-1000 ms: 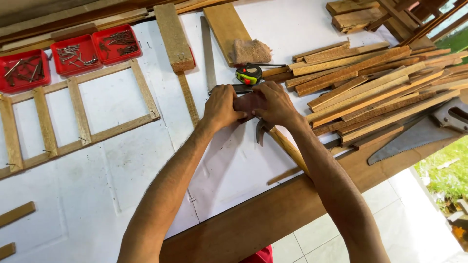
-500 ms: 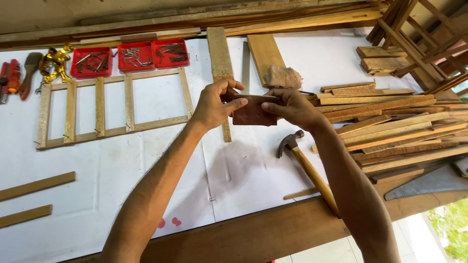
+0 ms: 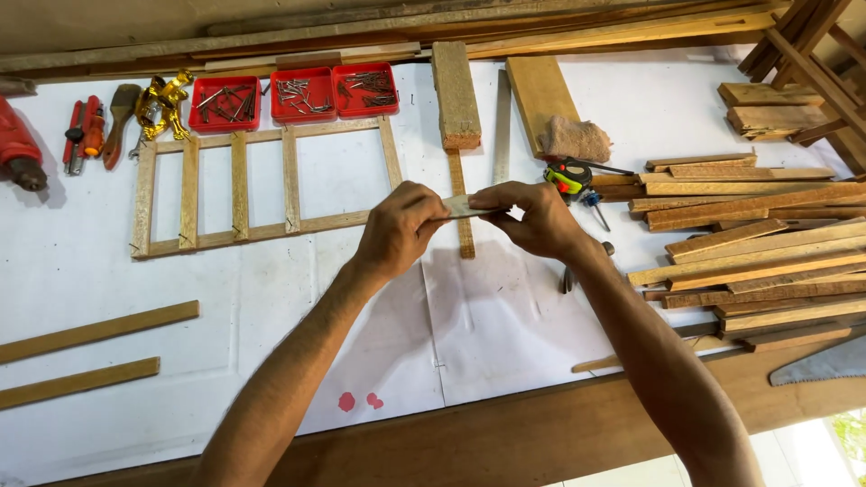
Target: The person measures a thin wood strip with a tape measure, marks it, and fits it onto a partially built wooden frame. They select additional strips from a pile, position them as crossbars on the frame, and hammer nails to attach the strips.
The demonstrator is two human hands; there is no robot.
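A woodworking workshop. Stacked wooden slats cover the surface. Red nail trays, a handsaw and a tape measure lie about.

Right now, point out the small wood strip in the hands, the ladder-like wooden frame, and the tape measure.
small wood strip (image 3: pixel 462 206), head view, on its pale face between the two hands.
ladder-like wooden frame (image 3: pixel 239 173), head view, on a middle rung.
tape measure (image 3: pixel 568 175), head view, on its yellow-green case.

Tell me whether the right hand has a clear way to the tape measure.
Probably yes: the tape measure lies uncovered just beyond the right hand, with nothing between them, though that hand shares a small wood piece with the left hand.
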